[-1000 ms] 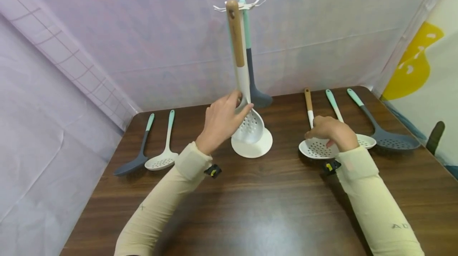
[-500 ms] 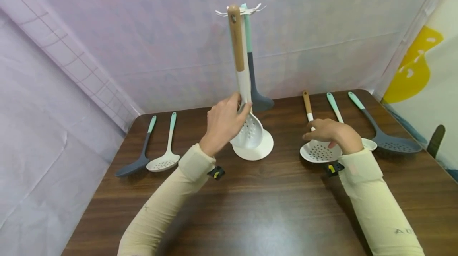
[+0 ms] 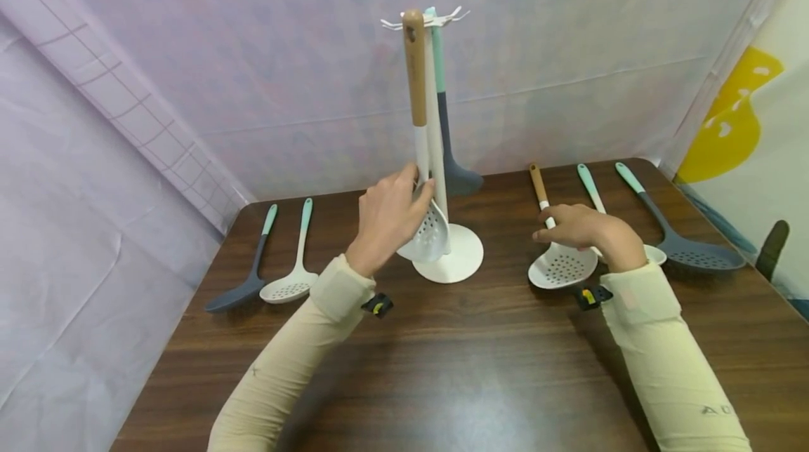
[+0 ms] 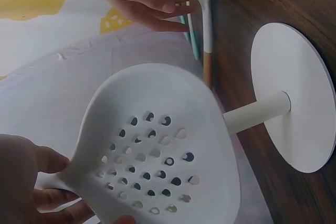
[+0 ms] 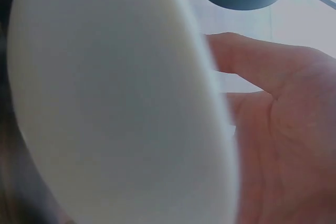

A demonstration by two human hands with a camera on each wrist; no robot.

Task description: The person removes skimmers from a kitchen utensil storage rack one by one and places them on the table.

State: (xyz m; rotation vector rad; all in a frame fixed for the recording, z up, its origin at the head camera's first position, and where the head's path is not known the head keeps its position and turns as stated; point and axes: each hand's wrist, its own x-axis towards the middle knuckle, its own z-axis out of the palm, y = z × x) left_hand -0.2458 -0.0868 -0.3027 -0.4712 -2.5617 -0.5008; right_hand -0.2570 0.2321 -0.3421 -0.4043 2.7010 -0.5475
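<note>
In the head view my left hand (image 3: 390, 220) grips the neck of a white skimmer (image 3: 431, 234) with a wooden handle. Its handle end is up at the hooks of a white utensil rack (image 3: 464, 255); whether a hook passes through the hole I cannot tell. The left wrist view shows thumb and fingers round the neck, below the perforated bowl (image 4: 152, 156). My right hand (image 3: 588, 231) is over a second wooden-handled skimmer (image 3: 562, 268) at the right, fingers at its neck. In the right wrist view that bowl (image 5: 115, 98) hides the fingertips.
A dark-headed utensil (image 3: 460, 178) with a mint handle hangs on the rack. Left on the table lie a dark turner (image 3: 237, 294) and a white slotted spoon (image 3: 289, 288). Right of my right hand are a mint-handled white utensil (image 3: 654, 254) and a dark skimmer (image 3: 701, 254).
The bowl of the left skimmer has swung left, away from the rack's pole, with my left hand. The right skimmer has shifted slightly left along with my right hand.
</note>
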